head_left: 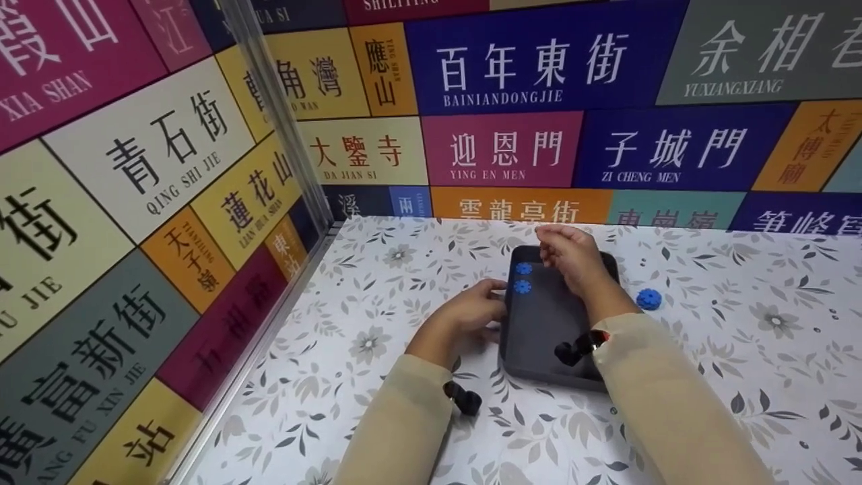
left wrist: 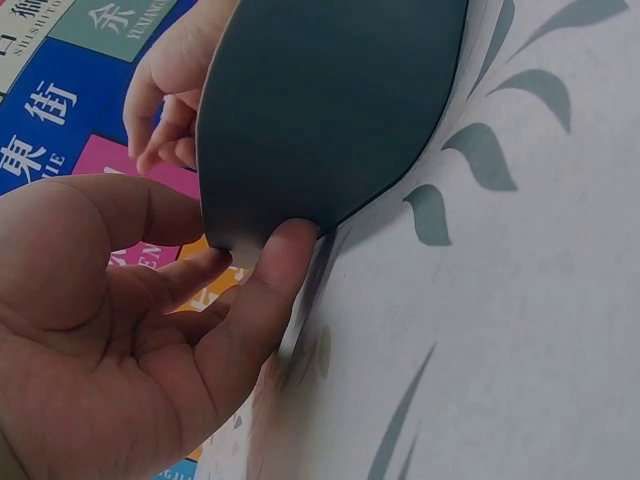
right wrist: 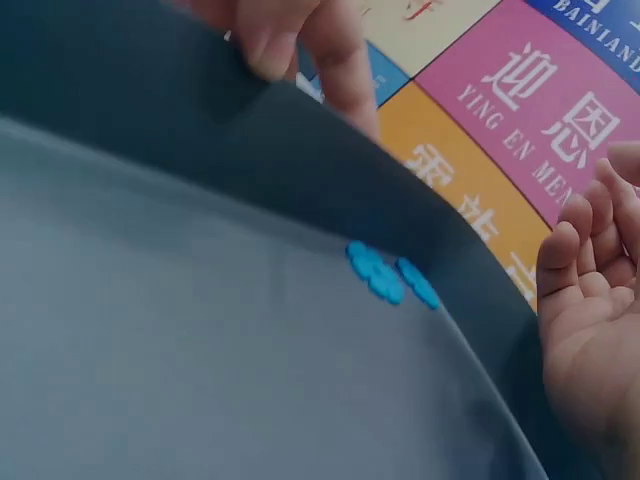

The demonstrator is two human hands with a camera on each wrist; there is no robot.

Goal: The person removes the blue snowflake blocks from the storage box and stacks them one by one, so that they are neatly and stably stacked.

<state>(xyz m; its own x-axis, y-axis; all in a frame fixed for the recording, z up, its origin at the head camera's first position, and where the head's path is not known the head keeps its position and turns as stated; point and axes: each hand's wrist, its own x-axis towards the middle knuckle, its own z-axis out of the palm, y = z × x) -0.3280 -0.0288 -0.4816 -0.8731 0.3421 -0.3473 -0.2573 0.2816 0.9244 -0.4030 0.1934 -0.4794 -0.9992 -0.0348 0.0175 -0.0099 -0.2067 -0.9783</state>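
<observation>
A dark grey tray (head_left: pixel 547 323) with raised sides lies on the patterned tablecloth. My left hand (head_left: pixel 473 311) holds its left side; in the left wrist view the thumb and fingers (left wrist: pixel 285 265) pinch the tray wall (left wrist: pixel 330 110). Two blue flower-shaped pieces (head_left: pixel 522 287) lie inside at the far left corner, close together. Over the tray's far part hovers my right hand (head_left: pixel 572 256), its fingers loosely bent. Nothing shows in that hand (right wrist: pixel 595 300) in the right wrist view.
More blue flower-shaped pieces (head_left: pixel 648 299) sit bunched on the tablecloth (head_left: pixel 741 377) right of the tray. Behind the table stands a wall of coloured sign panels (head_left: pixel 512 148), and another panelled wall (head_left: pixel 161 162) runs along the left. Each sleeve carries a small black device (head_left: pixel 463 399).
</observation>
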